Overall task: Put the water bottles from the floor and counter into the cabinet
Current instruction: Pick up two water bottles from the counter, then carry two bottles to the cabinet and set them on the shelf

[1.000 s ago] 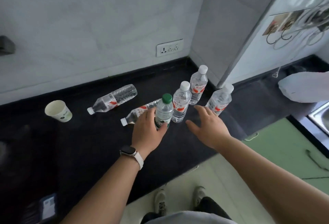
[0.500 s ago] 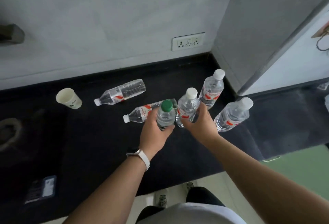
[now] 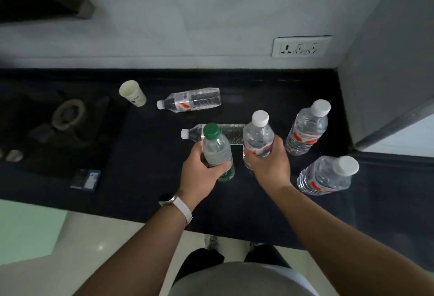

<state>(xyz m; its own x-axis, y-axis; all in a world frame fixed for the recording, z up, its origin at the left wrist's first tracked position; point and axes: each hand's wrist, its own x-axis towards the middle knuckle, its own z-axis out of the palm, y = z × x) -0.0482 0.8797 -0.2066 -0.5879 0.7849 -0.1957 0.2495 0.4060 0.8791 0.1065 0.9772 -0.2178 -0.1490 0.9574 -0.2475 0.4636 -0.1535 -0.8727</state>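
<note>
Fingers: left hand (image 3: pixel 199 173) wrapped around the green-capped bottle (image 3: pixel 217 152); right hand (image 3: pixel 270 166) wrapped around a white-capped bottle (image 3: pixel 257 138)
Counter (image 3: pixel 145 178): black, carrying every bottle in view
Standing bottles: one (image 3: pixel 307 128) near the right wall, another (image 3: pixel 326 177) just in front of it
Lying bottles: one (image 3: pixel 191 101) near the back wall, one (image 3: pixel 232 132) behind the two held bottles
Paper cup (image 3: pixel 132 93): upright, left of the lying bottles
Wristband (image 3: pixel 180 208): white, on the left wrist
</note>
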